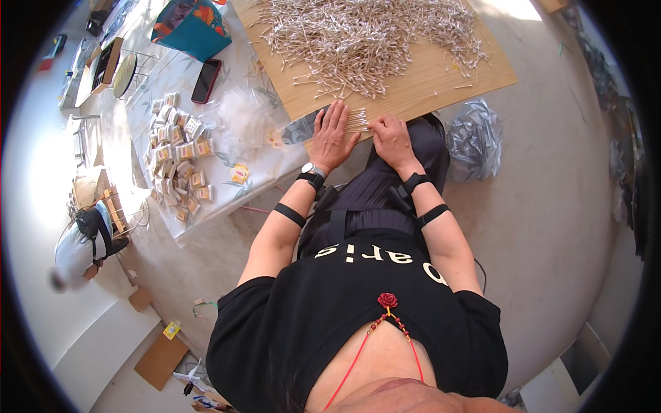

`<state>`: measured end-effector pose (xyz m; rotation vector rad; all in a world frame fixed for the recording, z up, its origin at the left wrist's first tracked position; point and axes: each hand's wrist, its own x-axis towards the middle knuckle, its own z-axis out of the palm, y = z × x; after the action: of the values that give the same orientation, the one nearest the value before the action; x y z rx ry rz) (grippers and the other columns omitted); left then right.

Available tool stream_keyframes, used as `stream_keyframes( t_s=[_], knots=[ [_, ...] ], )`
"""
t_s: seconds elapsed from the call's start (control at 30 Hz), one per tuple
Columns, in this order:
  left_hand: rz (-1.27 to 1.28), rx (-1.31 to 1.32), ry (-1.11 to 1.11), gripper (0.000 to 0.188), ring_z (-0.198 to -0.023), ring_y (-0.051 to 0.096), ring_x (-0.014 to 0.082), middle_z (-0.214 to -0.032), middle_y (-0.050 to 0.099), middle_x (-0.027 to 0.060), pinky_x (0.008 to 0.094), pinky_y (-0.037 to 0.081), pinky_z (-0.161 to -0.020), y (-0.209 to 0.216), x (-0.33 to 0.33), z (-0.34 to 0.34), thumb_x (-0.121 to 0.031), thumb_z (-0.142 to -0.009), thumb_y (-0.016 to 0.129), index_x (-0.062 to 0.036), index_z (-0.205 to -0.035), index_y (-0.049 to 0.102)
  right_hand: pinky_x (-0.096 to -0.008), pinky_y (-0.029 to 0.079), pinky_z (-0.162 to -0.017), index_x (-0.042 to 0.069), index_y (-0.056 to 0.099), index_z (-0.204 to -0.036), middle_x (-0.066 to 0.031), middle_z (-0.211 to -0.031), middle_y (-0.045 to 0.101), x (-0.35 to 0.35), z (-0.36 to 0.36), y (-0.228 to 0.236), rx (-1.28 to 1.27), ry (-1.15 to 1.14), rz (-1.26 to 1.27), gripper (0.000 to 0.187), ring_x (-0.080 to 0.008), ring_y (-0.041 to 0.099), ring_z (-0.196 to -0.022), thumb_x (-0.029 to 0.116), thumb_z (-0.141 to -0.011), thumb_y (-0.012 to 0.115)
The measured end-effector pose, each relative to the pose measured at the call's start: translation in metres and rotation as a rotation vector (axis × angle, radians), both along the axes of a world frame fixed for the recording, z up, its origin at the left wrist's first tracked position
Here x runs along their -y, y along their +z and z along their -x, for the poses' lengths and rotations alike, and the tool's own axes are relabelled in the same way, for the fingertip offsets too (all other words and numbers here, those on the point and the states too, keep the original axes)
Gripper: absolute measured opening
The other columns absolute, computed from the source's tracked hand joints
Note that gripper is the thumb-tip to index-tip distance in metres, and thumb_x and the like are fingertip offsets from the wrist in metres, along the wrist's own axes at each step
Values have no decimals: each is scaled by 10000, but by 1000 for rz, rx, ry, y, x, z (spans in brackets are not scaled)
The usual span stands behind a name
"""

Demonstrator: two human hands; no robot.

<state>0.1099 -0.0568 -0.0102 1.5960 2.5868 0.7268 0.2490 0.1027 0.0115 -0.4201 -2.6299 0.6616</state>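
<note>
A large heap of loose cotton swabs (358, 45) covers much of a wooden board (441, 102). At the board's near edge, a small row of cotton swabs (357, 121) lies side by side between my two hands. My left hand (332, 138) rests flat along the left end of this row, fingers stretched out. On the other side, my right hand (394, 141) has its fingers bent and closed at the row's right ends. Its fingertips are partly hidden, and the swab ends meet them there.
Left of the board, a table (231, 189) holds many small packs of swabs (180, 148), clear plastic bags (244, 117), a phone (206, 81) and a teal bag (196, 31). A grey plastic bag (475, 141) stands right of my legs. Another person (86, 241) is at far left.
</note>
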Motion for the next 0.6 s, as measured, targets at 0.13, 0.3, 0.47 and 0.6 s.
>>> stream_keyframes(
  t_s=[0.13,0.3,0.47,0.6],
  knots=[
    [2,0,3,767,-1589,296,302,-1675,383,162,473,185,-1295,0,0,0,-445,-987,656,-20,-1582,420,-425,474,-910,116,750,-1024,-70,-1009,670,-1,1,-1,22,42,-11,176,-286,649,-1030,80,-856,716],
    [4,4,7,769,-1589,296,301,-1673,383,166,472,184,-1297,-1,1,0,-441,-983,660,-16,-1578,423,-428,476,-912,111,751,-1048,-84,-1023,672,2,5,0,30,70,-28,209,-296,653,-1030,62,-847,714],
    [-3,24,6,771,-1591,293,303,-1673,382,169,472,186,-1295,0,0,0,-435,-976,667,-13,-1575,427,-427,477,-913,113,757,-1090,-85,-1041,669,4,11,1,8,44,-19,259,-297,655,-1039,50,-843,708],
    [1,29,9,776,-1590,294,304,-1671,384,172,471,187,-1294,0,1,1,-433,-969,675,-12,-1573,431,-428,477,-917,115,758,-1096,-86,-1038,669,4,14,0,21,48,-21,267,-295,656,-1042,50,-843,706]
  ],
)
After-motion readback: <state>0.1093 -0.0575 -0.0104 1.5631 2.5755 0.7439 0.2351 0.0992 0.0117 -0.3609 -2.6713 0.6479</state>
